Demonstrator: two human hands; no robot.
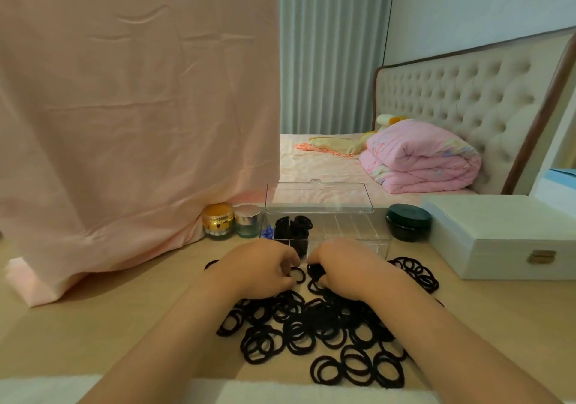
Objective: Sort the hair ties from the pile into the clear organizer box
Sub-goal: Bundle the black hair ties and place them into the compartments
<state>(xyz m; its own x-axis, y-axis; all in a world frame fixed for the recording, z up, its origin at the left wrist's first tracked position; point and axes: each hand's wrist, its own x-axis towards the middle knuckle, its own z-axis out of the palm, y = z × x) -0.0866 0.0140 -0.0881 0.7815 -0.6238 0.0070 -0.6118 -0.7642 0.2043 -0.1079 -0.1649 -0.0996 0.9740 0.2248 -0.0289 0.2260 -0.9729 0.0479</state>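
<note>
Matt black fabric hair ties (pixel 311 325) lie on a smooth, pale wood-look table (pixel 124 325) beside a glossy clear plastic organizer box (pixel 318 201), a creased pink cloth (pixel 124 107) and a shiny gold-lidded jar (pixel 218 216).

A home bedroom. Far right stands a bed (pixel 318 160) with a tufted headboard (pixel 452 98) and a folded pink quilt (pixel 417 160); pleated curtains (pixel 330 48) hang behind it. On the near wooden tabletop (pixel 124 310) stand cosmetic jars (pixel 218 220) at the left and, at the right, a white clasped box (pixel 498 235), like a dressing table.
</note>
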